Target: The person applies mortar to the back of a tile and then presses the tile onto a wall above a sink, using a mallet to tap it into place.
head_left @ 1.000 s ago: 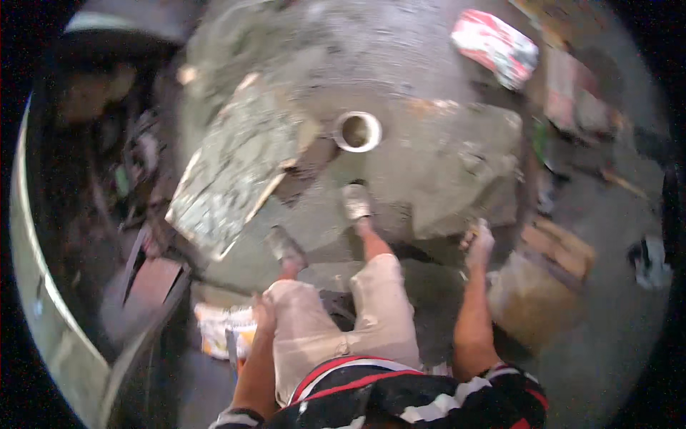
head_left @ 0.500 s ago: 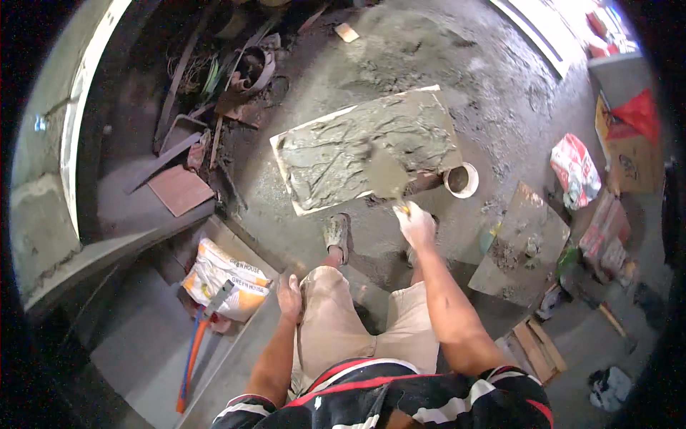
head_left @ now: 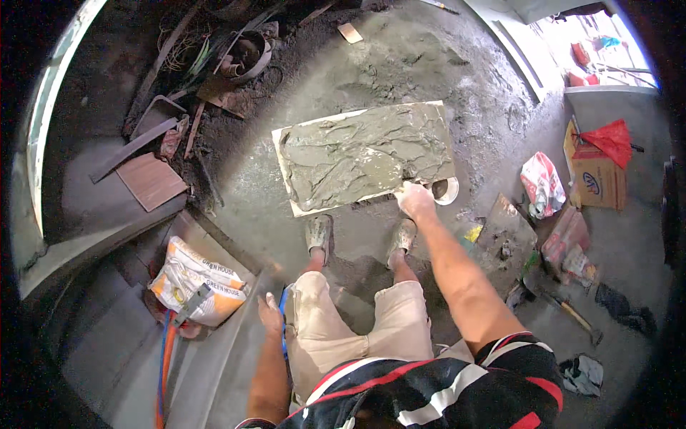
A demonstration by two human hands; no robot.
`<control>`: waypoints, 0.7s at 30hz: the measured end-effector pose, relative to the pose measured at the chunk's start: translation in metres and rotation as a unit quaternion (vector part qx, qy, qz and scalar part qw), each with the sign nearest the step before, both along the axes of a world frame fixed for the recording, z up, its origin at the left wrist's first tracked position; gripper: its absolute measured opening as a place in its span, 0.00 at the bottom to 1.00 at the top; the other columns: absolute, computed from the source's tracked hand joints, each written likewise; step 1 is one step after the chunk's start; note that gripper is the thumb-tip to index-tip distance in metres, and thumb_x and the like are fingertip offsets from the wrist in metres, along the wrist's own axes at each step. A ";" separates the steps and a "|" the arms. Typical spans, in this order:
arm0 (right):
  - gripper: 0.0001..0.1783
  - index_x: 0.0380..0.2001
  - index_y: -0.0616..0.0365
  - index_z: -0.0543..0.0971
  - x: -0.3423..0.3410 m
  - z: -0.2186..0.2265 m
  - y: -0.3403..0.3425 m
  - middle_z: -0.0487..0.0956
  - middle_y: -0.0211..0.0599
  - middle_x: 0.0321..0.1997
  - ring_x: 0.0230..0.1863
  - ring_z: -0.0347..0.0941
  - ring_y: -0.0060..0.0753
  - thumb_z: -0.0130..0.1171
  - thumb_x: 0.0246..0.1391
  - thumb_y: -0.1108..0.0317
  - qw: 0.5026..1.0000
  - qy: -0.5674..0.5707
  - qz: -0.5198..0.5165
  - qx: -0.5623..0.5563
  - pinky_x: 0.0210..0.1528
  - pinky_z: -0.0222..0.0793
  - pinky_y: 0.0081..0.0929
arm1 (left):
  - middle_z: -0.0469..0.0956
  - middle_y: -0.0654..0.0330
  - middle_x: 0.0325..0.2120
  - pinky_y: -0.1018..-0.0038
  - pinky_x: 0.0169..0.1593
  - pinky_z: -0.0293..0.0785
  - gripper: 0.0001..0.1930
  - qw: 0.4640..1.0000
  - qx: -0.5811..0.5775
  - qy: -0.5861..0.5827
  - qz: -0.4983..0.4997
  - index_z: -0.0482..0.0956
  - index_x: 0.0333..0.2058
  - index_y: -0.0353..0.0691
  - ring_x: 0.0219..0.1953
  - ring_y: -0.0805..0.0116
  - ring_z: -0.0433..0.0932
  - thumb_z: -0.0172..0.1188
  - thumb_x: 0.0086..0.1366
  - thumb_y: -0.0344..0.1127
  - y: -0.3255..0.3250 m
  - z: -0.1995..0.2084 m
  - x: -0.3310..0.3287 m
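Note:
My right hand [head_left: 416,200] is closed around the handle of a trowel [head_left: 384,170]. Its blade lies on grey wet mortar [head_left: 336,154] at the near right part of a large tile with pale edges [head_left: 304,208]. Ridges and streaks mark the mortar, which covers nearly the whole tile. Just right of my fist, partly hidden by it, is a white tub [head_left: 450,190]. My left hand [head_left: 270,313] hangs by my left knee, holding nothing, its fingers loosely stretched. Both of my feet, in clogs [head_left: 319,232], stand at the tile's near side.
A printed white sack [head_left: 204,275] and an orange-handled tool [head_left: 166,372] lie at the left. A loose brownish tile [head_left: 151,181] and scrap wood are beyond. At the right are a mortar-stained board [head_left: 506,232], a plastic bag [head_left: 543,187], a cardboard box [head_left: 599,182] and a hammer [head_left: 577,322].
My right hand and the trowel have shifted slightly, the blade now flatter on the mortar near the white tub. My left hand has dropped a little. The whole view has turned slightly.

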State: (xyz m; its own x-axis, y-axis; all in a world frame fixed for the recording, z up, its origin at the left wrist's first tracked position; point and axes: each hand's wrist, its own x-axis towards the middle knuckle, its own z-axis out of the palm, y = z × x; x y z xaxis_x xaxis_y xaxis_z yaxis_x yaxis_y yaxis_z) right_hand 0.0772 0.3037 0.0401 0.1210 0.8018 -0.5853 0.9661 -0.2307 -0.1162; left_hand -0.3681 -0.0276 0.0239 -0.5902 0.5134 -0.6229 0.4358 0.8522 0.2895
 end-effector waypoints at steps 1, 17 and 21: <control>0.23 0.41 0.57 0.82 0.006 0.002 0.002 0.85 0.51 0.46 0.51 0.80 0.56 0.59 0.60 0.47 1.000 0.005 0.007 0.019 0.53 0.75 0.50 | 0.65 0.28 0.64 0.57 0.72 0.57 0.37 1.000 -0.004 -0.002 -0.007 0.62 0.65 0.17 0.69 0.36 0.63 0.45 0.78 0.53 0.001 -0.001 0.001; 0.16 0.35 0.57 0.82 0.018 -0.034 -0.042 0.76 0.31 0.21 0.16 0.69 0.23 0.63 0.61 0.54 0.837 0.357 -0.392 -0.135 0.16 0.67 0.32 | 0.67 0.29 0.64 0.58 0.71 0.59 0.37 0.998 -0.034 -0.049 0.005 0.61 0.66 0.18 0.68 0.37 0.66 0.46 0.77 0.52 0.037 0.003 0.023; 0.17 0.39 0.57 0.81 -0.049 -0.067 -0.036 0.81 0.40 0.28 0.21 0.76 0.34 0.61 0.61 0.53 0.849 0.387 -0.352 -0.073 0.19 0.71 0.35 | 0.66 0.29 0.64 0.58 0.71 0.58 0.37 0.999 -0.015 -0.033 -0.030 0.61 0.66 0.18 0.68 0.37 0.65 0.46 0.77 0.53 0.040 0.001 0.032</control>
State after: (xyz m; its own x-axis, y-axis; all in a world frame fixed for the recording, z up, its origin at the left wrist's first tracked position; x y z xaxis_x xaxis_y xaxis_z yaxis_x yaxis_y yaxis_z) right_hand 0.0284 0.2681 -0.0264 0.0729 0.6024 -0.7949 0.2298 -0.7857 -0.5744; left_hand -0.3361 0.0122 0.0253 -0.5153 0.5280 -0.6750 0.4672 0.8334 0.2952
